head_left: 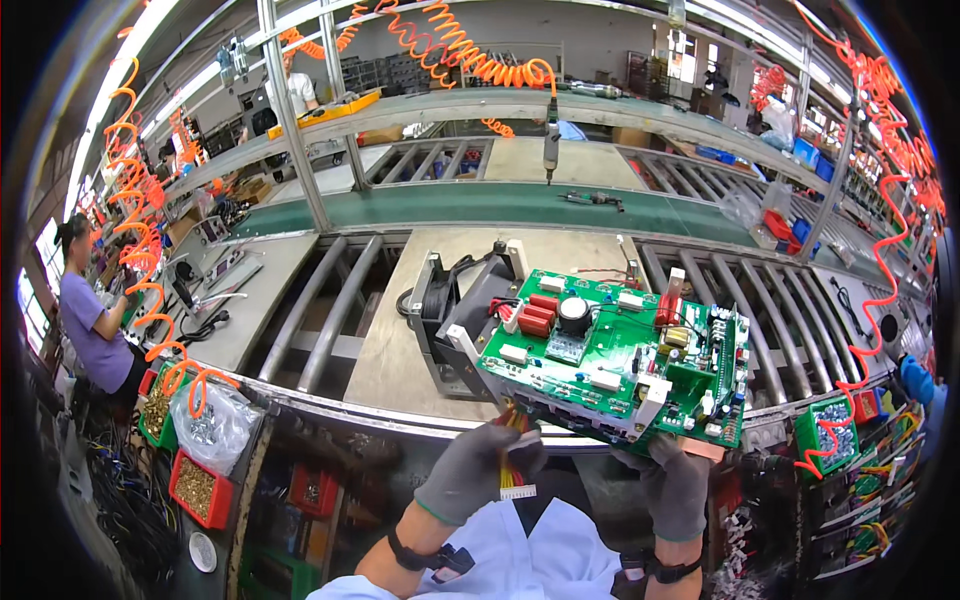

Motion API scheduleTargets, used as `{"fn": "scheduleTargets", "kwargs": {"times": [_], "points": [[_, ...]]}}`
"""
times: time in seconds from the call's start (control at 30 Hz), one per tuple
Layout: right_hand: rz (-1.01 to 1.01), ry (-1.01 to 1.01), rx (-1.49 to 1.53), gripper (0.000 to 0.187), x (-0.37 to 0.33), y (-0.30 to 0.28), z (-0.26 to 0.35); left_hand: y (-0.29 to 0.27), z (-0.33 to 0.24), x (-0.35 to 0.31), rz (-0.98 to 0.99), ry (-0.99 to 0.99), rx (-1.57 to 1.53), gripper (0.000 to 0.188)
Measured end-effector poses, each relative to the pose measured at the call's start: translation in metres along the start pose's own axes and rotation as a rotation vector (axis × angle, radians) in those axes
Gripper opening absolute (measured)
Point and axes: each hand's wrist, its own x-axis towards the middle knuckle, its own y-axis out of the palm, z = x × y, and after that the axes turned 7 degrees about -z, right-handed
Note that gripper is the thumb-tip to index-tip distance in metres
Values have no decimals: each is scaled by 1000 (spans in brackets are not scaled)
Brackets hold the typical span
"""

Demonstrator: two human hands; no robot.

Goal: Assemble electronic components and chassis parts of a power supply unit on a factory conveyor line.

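A green circuit board (615,345) with red, white and black parts sits on a metal-framed assembly at the bench's near edge. At its left stands a black fan housing (435,310) with dark cable. My left hand (468,474), in a grey glove, is closed around a bundle of red and yellow wires (516,424). A white connector (518,492) hangs at the bundle's lower end. My right hand (676,492), also gloved, has its fingers bent against the board's near right edge. Beside those fingers a copper-coloured plate (700,448) sticks out. The right fingertips are partly hidden under the board.
Metal rollers (330,300) flank the wooden board (390,365) under the assembly. A screwdriver (551,140) hangs from an orange coiled hose over the green belt (440,205). Screw bins (200,490) stand left, a green bin (828,438) right. Another person (95,310) works far left.
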Motion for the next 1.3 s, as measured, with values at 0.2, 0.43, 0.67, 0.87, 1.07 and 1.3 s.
{"fn": "scheduleTargets", "kwargs": {"times": [0.2,0.43,0.67,0.87,1.07,1.3], "points": [[23,4,-171,51,3,-17,-18,9,-10,-3,106,140,130,111],[211,-273,-542,30,7,-1,-6,15,-6,1,131,148,-137,81],[407,-363,-577,32,19,30,11,-8,-16,-5,-170,572,0,66],[692,-628,-628,37,52,55,18,1,-33,5,-45,811,-95,70],[611,-604,-1440,82,95,41,73,26,-46,-11,-72,922,-140,75],[350,-910,-2400,83,212,62,37,37,-58,7,-188,941,-140,84]]}}
